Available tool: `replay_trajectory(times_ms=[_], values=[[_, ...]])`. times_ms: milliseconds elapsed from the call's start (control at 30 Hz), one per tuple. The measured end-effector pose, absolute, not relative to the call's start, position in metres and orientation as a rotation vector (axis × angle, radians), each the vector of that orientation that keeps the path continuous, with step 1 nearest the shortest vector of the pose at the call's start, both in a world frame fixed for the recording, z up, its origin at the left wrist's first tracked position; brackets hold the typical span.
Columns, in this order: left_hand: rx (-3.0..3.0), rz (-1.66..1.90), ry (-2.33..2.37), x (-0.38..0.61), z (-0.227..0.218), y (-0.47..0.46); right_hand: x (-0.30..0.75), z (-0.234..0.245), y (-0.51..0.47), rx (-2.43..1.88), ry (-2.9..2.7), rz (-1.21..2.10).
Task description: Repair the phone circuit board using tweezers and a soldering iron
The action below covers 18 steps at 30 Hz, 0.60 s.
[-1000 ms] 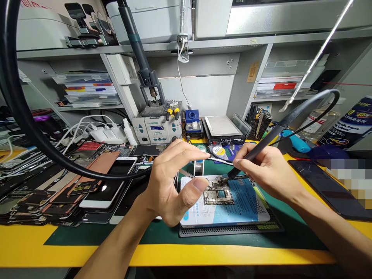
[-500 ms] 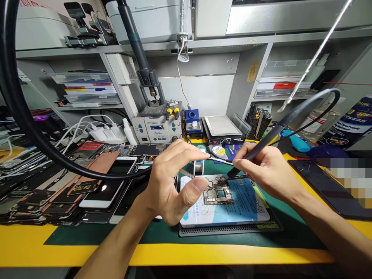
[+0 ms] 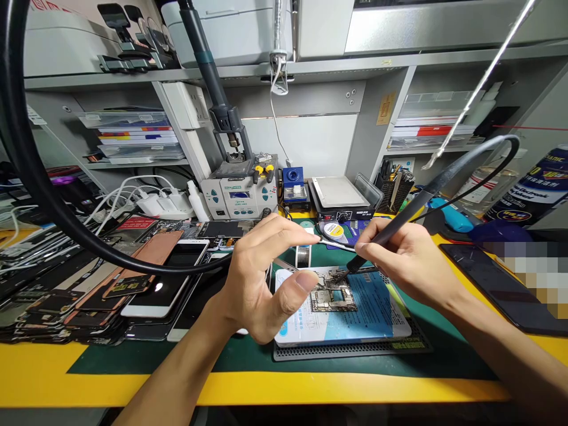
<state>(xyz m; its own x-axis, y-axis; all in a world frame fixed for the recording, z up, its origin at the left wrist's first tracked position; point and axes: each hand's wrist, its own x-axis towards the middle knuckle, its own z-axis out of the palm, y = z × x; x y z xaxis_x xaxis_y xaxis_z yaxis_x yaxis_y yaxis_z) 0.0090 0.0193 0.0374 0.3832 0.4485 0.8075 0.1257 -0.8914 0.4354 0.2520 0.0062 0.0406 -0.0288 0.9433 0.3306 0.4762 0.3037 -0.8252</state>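
Observation:
My right hand grips a soldering iron like a pen. Its dark tip end slants down to the upper part of a phone logic board; whether the tip touches is too small to tell. The board rests on a blue and white box. My left hand hovers at the board's left side, thumb and forefinger spread apart. A thin silvery strip shows in the gap between them; whether hidden fingers hold it I cannot tell. Just beyond stands a solder spool.
Phones and phone parts are heaped at the left. A black cable loops across the left foreground. Behind stand a soldering station and a hot plate. A dark phone lies at the right, near a spray can.

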Motion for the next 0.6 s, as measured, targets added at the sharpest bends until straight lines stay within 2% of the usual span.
replay_trajectory(times_ms=[600], values=[[2.356, 1.482, 0.531, 0.0092, 0.0382, 0.0166, 0.2516, 0.0418, 0.005, -1.304, -1.641, 0.668]])
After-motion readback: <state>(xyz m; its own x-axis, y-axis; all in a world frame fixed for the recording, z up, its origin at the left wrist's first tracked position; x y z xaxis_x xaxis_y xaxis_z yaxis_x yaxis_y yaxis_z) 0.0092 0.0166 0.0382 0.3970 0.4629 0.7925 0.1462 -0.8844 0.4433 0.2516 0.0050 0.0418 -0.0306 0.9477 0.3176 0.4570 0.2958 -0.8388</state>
